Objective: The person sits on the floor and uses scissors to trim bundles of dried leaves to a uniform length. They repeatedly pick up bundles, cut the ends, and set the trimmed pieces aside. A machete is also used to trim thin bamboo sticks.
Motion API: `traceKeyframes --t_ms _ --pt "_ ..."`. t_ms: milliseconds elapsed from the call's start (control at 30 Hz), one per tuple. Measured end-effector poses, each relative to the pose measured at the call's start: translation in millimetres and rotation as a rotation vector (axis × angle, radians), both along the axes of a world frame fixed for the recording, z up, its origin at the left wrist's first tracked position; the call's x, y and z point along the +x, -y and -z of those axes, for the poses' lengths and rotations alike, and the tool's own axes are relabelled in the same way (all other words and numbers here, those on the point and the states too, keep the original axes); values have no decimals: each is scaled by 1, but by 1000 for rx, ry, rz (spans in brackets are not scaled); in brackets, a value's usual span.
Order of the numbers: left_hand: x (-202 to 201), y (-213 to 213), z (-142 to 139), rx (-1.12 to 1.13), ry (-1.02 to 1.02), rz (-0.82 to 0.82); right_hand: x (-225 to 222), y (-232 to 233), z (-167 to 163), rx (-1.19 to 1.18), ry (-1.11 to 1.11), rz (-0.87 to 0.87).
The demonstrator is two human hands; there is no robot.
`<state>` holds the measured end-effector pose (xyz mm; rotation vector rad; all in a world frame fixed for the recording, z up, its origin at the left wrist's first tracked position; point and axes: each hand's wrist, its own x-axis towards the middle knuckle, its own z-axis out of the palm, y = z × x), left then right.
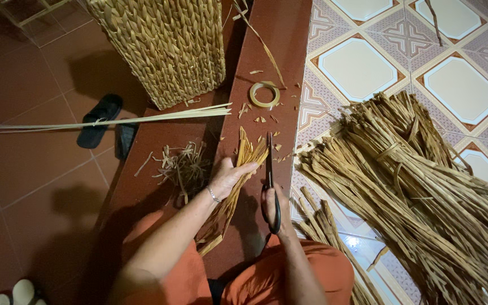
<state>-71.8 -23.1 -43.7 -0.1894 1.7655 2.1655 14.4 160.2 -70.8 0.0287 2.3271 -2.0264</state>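
Nearest the camera sit the person's knees in orange cloth, at the edge of a dark red-brown raised ledge.

The left hand is closed around a flat bundle of dried tan fibre strips, gripping it at about mid-length. The bundle lies diagonally over the ledge — its upper ends fan out near the blades, its lower end points toward the knees.

The right hand has its fingers through the loops of a pair of black-handled scissors. The blades point away from the body and lie just beside the bundle's upper ends; whether they are parted cannot be told.

Handling judgement: the strips look light, dry and brittle, and likely to splay if held loosely. A firm hold at mid-length, close to the cut line, should keep the ends aligned.

To the left lies a small heap of pale fibre trimmings. To the right, on patterned floor tiles, rests a large pile of long dried straw-coloured stalks.

Further off lie a ring of clear adhesive tape, a bunch of thin pale reeds, a black sandal and — farthest — a tall woven straw basket.
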Motion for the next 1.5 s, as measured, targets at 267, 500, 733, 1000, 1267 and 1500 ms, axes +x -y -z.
traceKeyframes --t_ms 267,500,733,1000,1267,1500 --pt "1 -3 -1 40 23 69 5 6 -4 180 -126 123" --pt "-2 -9 22 -229 -18 110 -3 3 -3 -9 -46 215" --pt "22 -35 67 -781 -627 47 1 4 -19 -253 -128 242" --pt "34 -48 80 -838 -420 258 -4 -5 -29 -444 -71 342" --pt "23 -13 41 -120 -91 380 -9 -15 -29 -394 -97 375" --pt "21 -17 25 -113 -33 218 -9 -16 -17 -367 -39 350"
